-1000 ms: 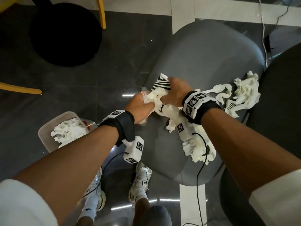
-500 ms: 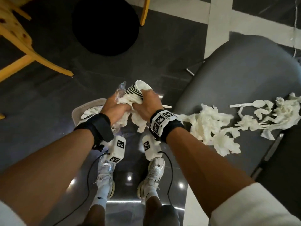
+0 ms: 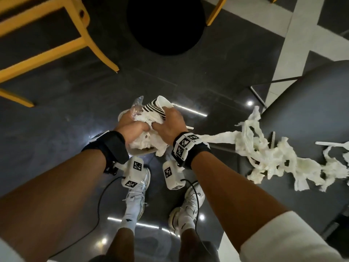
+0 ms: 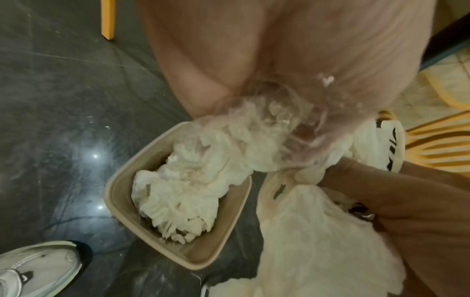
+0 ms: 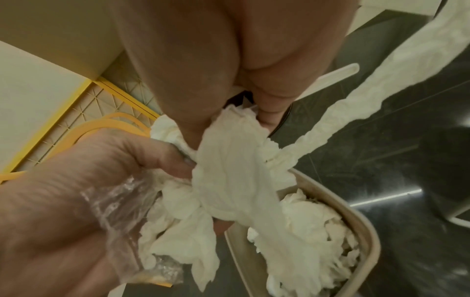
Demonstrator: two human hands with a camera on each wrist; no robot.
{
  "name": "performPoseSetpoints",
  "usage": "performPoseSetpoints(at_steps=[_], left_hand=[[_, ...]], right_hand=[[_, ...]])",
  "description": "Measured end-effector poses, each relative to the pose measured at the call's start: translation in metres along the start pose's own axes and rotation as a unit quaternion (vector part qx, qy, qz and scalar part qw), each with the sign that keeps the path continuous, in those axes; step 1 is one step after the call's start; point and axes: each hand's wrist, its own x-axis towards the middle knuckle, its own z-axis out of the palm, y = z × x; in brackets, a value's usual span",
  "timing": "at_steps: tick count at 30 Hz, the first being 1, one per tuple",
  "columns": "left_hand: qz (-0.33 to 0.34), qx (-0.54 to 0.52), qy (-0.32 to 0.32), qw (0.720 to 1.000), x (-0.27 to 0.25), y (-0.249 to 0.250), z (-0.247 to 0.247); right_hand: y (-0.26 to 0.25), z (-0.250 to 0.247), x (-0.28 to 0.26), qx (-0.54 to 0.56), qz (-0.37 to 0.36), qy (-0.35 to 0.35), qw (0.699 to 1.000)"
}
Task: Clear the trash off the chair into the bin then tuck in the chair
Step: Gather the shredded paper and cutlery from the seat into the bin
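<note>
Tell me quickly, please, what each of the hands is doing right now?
Left hand: closed around crumpled tissue and clear plastic wrap, over the bin.
Right hand: closed around tissue and a striped paper cup.

The room is dim. Ceiling lights make bright spots on the shiny floor (image 3: 188, 76). Both wrist pictures are blurry, with bent edges.
</note>
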Motion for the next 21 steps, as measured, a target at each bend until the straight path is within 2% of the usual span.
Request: performPoseSetpoints(at_steps=[6,13,18,21], left_hand=[[-0.012,-0.005,0.068,0.998,0.016,-0.026,-0.045],[-0.006,-0.005,0.118,0.993,0.034,-0.066,-0.069],[0.024,-0.01,0.106,0.994,0.052,-0.087,-0.06],[0.019,-0.023,0.093,0.995,0.063,-0.097,-0.051]], right_hand=[[-0.025,0.05,0.016,0.06,0.004,-0.022,0.998],[-0.022,0.104,0.03,0.132,0.011,-0.063,0.989],[-0.005,0.123,0.043,0.17,0.035,-0.063,0.983],[0.01,0.138,0.055,0.178,0.066,-0.046,0.981]])
